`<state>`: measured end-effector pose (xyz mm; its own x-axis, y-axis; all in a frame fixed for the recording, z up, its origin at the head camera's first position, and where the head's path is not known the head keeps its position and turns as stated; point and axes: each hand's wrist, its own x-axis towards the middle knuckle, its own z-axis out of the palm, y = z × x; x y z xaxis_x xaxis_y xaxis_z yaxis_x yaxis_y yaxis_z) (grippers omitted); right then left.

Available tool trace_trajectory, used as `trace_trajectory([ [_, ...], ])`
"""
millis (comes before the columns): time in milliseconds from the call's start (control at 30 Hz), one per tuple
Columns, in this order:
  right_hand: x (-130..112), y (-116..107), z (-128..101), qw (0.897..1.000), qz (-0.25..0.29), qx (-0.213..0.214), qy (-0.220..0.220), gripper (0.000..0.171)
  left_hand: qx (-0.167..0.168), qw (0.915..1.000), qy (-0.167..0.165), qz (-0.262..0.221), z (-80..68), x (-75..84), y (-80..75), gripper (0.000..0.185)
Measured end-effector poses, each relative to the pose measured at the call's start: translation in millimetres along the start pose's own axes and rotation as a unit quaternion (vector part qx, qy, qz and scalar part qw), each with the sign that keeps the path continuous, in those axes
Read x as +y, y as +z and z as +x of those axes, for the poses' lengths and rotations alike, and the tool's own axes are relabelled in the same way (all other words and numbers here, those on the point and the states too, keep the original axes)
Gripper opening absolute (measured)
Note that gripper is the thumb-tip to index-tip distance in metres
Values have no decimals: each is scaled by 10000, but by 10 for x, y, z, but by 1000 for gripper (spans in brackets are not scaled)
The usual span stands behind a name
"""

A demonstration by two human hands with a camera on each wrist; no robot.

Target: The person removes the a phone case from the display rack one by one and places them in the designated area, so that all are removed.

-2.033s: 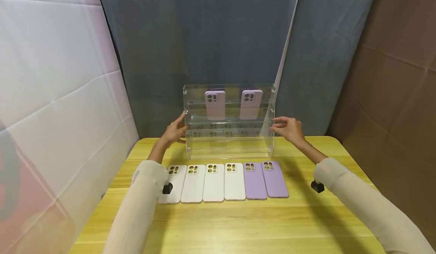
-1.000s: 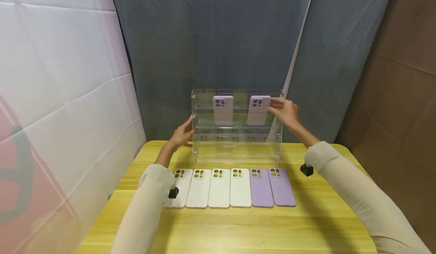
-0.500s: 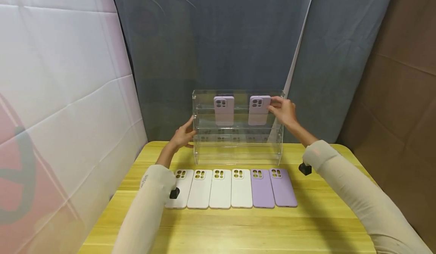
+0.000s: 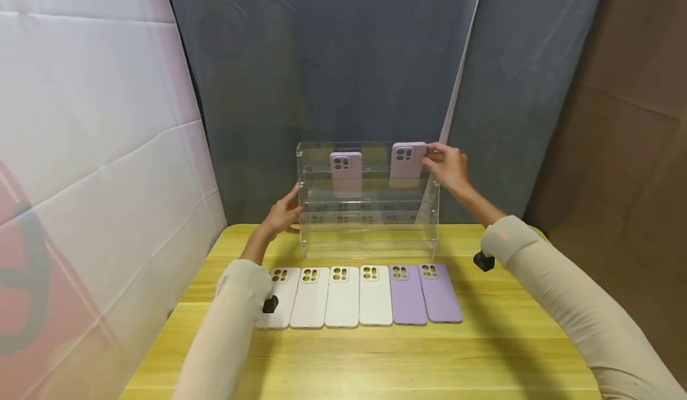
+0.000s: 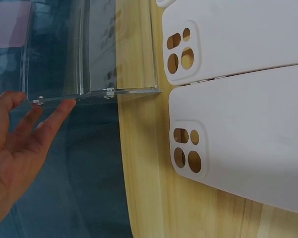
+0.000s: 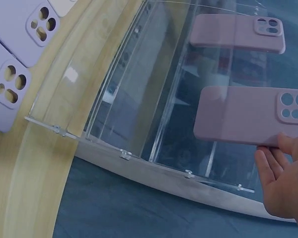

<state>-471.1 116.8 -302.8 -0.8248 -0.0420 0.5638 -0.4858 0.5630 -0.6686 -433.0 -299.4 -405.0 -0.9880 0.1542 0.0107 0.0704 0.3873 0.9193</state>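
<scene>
Right hand (image 4: pixel 446 166) pinches the right-hand purple case (image 4: pixel 408 163) on the acrylic rack (image 4: pixel 368 233) top shelf; lift it straight clear while the flat, straight-fingered left hand (image 4: pixel 282 212) steadies the rack's left wall

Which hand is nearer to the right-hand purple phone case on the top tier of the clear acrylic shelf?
Right. The right hand grips the right-hand purple phone case by its edge. The left hand rests against the left side wall of the clear acrylic shelf, lower down and well apart from that case.
</scene>
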Motion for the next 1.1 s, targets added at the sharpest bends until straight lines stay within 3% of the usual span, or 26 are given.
trace_trajectory([
  [167, -46, -57, 17, 10000, -34, 25, 15, 34, -73, 9999, -85, -15, -38, 73, -27, 73],
  [433, -137, -179, 11, 9998, 167, 59, -11, 34, 11, 10000, 11, 64, 35, -80, -62, 74],
  [667, -151, -320, -11, 9998, 144, 128, -45, 35, -74, 10000, 14, 6, 39, -95, -96, 74],
  [1100, -46, -530, -154, 9999, 50, -152, 66, 48, -57, 10000, 28, 70, 75, -95, -157, 74],
])
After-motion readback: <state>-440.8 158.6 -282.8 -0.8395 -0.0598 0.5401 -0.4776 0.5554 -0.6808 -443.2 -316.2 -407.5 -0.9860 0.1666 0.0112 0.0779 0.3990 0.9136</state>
